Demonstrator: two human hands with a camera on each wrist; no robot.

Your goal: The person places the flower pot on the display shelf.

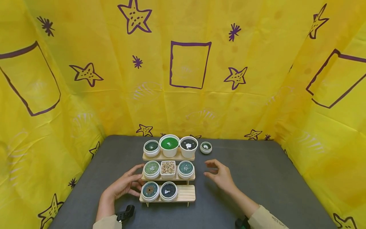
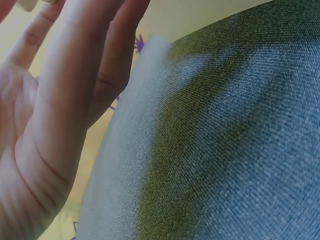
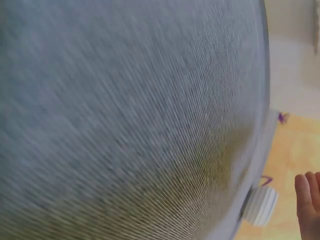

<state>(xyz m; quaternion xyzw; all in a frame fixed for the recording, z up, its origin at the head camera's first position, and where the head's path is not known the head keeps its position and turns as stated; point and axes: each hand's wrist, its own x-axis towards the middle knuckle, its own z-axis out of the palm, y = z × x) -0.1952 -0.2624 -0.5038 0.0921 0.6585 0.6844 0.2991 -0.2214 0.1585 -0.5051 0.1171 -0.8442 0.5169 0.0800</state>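
A three-tier wooden stand [image 1: 186, 192] holds small white pots. My left hand [image 1: 125, 184] is at its left side in the head view, fingers lightly bent, the fingertips at the edges of the middle and bottom tiers. Whether they press on it I cannot tell. In the left wrist view that hand [image 2: 55, 110] shows palm and fingers. To the right of the stand my right hand [image 1: 221, 176] hovers with thumb and fingers apart and nothing between them. Nearest it stands a small lidless round jar [image 1: 206, 147] with dark green contents, which sits alone on the table.
The top tier bears a dark green jar [image 1: 151, 148], a bright green tub [image 1: 169, 145] and a dark grey tub [image 1: 189, 146]. A square dish of beige pieces [image 1: 168, 168] sits mid-tier between two jars. Two jars stand below. Yellow cloth [image 1: 188, 108] encloses the grey table [image 1: 257, 178].
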